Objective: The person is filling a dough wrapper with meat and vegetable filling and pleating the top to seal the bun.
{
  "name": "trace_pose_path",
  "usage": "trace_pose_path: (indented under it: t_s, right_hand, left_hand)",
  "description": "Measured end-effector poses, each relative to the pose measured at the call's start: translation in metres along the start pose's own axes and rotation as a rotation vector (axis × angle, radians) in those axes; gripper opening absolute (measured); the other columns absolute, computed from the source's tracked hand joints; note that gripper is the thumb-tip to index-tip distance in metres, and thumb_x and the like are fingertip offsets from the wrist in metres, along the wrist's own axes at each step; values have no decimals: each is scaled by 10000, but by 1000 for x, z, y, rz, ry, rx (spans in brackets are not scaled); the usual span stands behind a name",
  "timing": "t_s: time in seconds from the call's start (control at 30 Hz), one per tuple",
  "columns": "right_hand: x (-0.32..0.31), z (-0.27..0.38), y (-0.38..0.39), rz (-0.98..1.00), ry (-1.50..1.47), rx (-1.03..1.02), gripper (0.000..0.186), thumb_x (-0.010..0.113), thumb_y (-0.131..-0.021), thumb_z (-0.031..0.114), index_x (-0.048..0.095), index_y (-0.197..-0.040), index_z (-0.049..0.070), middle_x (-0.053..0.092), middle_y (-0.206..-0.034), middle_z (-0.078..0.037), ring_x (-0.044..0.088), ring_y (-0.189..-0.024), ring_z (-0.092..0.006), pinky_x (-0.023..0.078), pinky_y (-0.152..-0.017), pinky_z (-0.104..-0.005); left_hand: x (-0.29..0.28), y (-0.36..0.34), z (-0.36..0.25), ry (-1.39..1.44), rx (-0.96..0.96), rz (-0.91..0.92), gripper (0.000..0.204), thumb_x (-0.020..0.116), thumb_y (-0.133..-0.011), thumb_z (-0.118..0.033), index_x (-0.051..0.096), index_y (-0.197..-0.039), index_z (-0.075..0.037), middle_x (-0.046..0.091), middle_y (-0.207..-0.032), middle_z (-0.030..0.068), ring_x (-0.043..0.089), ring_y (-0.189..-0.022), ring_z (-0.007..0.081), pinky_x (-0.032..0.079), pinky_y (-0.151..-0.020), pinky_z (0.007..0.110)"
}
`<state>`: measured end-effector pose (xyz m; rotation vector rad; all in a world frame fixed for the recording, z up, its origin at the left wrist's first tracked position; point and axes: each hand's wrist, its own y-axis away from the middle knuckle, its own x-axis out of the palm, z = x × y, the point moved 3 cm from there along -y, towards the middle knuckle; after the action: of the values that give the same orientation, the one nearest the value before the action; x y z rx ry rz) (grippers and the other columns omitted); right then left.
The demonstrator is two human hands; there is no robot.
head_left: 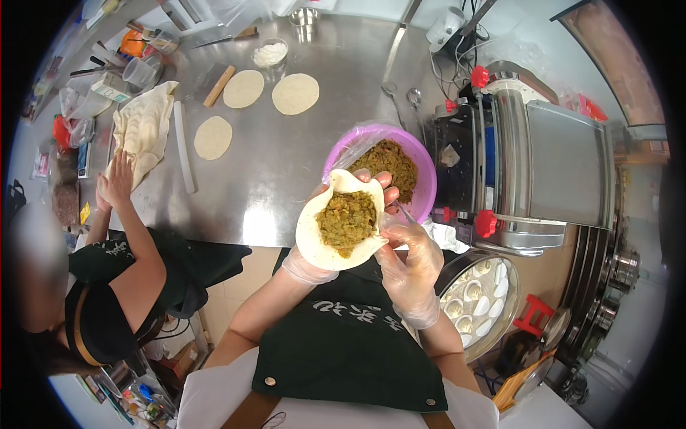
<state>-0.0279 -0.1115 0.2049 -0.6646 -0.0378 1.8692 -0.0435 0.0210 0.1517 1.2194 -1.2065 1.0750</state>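
Note:
A round dough wrapper (312, 242) with a mound of greenish-brown chopped filling (346, 223) rests in my left hand (386, 184). That gloved hand cups it from beneath, fingertips showing past the far edge and most of the palm hidden. My right hand (413, 263), also in a clear glove, pinches the wrapper's right edge between thumb and fingers. A thin metal utensil handle (404, 212) shows by the right fingers; its far end is hidden. Just beyond my hands is a pink bowl (429, 168) of the same filling, plastic film over its left rim.
Several flat dough rounds (295, 94), a rolling pin (219, 86) and a small bowl of white stuff (270, 54) lie on the steel table (279, 154). A roller machine (514, 164) stands right, above a tray (509, 322) of shaped buns. At left, a co-worker's hands (116, 182) press a dough sheet (146, 129).

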Motion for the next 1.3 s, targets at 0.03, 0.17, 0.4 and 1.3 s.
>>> trace_pose_path:
  t_s: [0.03, 0.17, 0.4, 1.3]
  right_hand:
    - [-1, 0, -2, 15, 27, -62, 325, 710, -726, -86, 637, -1018, 39, 703, -1003, -132, 684, -783, -237, 549, -632, -322]
    - [-3, 6, -9, 94, 204, -68, 318, 702, -730, -84, 643, -1013, 49, 695, -975, -123, 683, -794, -239, 551, -630, -329]
    - [-3, -19, 5, 49, 89, 4, 323, 705, -736, -104, 622, -1018, 30, 689, -950, -119, 696, -726, -218, 566, -619, -305]
    - [-6, -27, 11, 152, 110, -90, 437, 749, -678, -63, 636, -1087, 42, 657, -939, -103, 676, -735, -242, 551, -610, -321]
  left_hand:
    - [-1, 1, 1, 36, -23, -9, 495, 504, -966, -422, 520, -1289, -47, 461, -1436, 178, 461, -1311, 352, 388, -1106, 489]
    - [-12, -1, 0, 65, -66, 50, 433, 429, -1016, -387, 516, -1299, -71, 452, -1449, 186, 393, -1375, 357, 367, -1118, 516]
    - [-14, 4, -12, -470, -213, -183, 816, 394, -913, -696, 418, -1426, -62, 526, -1369, 123, 541, -1250, 252, 440, -1079, 402]
    - [6, 13, -29, -856, -440, -246, 507, 741, -838, -71, 538, -1301, -38, 644, -1155, 47, 615, -1068, 147, 490, -941, 311]
